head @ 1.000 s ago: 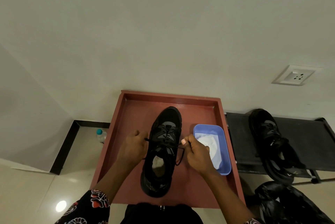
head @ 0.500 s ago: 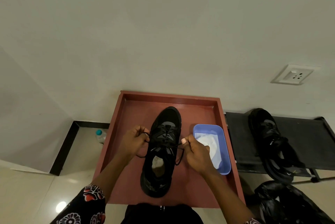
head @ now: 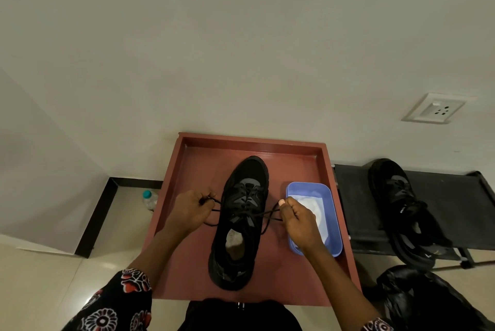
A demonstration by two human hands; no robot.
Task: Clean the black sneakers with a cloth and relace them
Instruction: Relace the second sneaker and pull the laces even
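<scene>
With the sneaker [head: 242, 220] standing on the red tray [head: 187, 164], my left hand [head: 188, 210] and right hand [head: 298, 220] each pinch a lace end, which I should pull evenly outward to snug the crossings.

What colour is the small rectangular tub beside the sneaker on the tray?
Light blue: the rectangular plastic tub holding a white cloth, clearest in the head view.

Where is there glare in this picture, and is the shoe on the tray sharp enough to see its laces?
Head view: glare shows on the glossy floor at lower left; the sneaker on the tray is dark but sharp, and its laces are visible; wide-angle distortion bends the wall edges.
</scene>
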